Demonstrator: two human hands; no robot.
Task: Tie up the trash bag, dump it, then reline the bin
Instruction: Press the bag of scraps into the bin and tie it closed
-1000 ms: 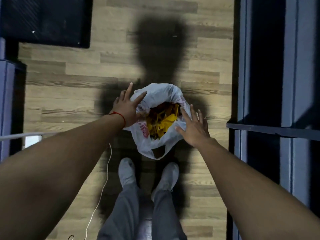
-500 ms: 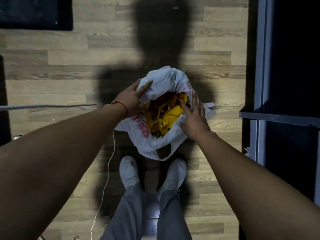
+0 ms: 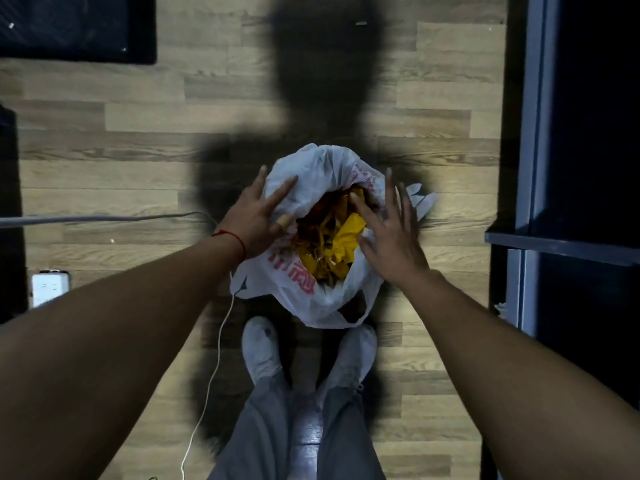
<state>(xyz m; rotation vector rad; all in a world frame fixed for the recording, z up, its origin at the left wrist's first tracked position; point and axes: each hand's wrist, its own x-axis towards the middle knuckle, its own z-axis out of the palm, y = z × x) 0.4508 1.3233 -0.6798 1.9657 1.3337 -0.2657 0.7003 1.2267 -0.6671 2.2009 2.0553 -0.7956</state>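
A white plastic trash bag (image 3: 311, 174) with red print stands on the wooden floor just ahead of my feet. Its mouth gapes and shows yellow and orange waste (image 3: 332, 244) inside. My left hand (image 3: 258, 213) lies with spread fingers against the bag's left rim, a red thread at its wrist. My right hand (image 3: 391, 233) hovers with straight spread fingers over the bag's right rim, its fingertips by the waste. One bag handle (image 3: 420, 199) sticks out to the right beyond that hand. No bin shows.
A dark blue metal frame (image 3: 533, 168) with a crossbar (image 3: 561, 245) rises along the right. A grey cable (image 3: 104, 219) and a thin white cord (image 3: 214, 362) run across the floor on the left, near a white power strip (image 3: 50, 284). A black mat (image 3: 76, 26) lies far left.
Both hands have gone from beside the bag onto its rim. The right hand has shifted up along the right edge with its fingers spread wider. The view has tipped forward slightly.
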